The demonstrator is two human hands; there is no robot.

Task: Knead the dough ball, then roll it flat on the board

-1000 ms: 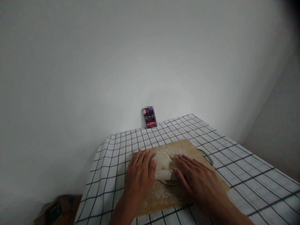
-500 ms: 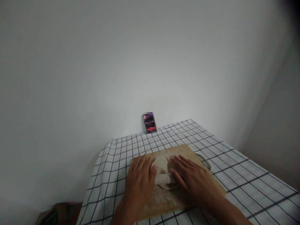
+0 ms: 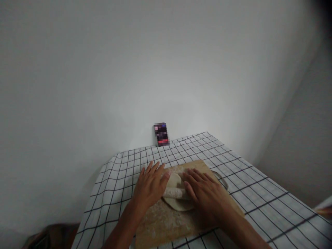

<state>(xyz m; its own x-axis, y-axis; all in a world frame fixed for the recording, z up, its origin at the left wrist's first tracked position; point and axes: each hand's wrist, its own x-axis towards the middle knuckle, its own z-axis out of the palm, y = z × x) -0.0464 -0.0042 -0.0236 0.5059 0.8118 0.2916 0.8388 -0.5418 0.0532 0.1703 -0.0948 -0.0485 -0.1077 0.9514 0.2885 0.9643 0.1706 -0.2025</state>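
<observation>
A pale, flour-dusted rolling pin (image 3: 174, 193) lies across a flat round of dough (image 3: 178, 204) on the wooden board (image 3: 155, 230). My left hand (image 3: 151, 186) rests over the pin's left end with its fingers stretched out and spread. Over the other end lies my right hand (image 3: 203, 189), palm down and fingers extended. Both palms hide the ends of the pin. Dough shows in front of the pin and behind it, between the hands.
Under the board is a white tablecloth (image 3: 246, 183) with a dark grid. A phone-like object (image 3: 161, 134), its screen pixelated, leans against the wall at the back. The board has a metal handle (image 3: 223, 180) on its right. Something dark (image 3: 52, 235) is at lower left.
The rolling pin has shifted slightly up the dough, leaving more dough showing on its near side. My left hand has moved forward with fingers more spread. The view has shifted slightly to the right.
</observation>
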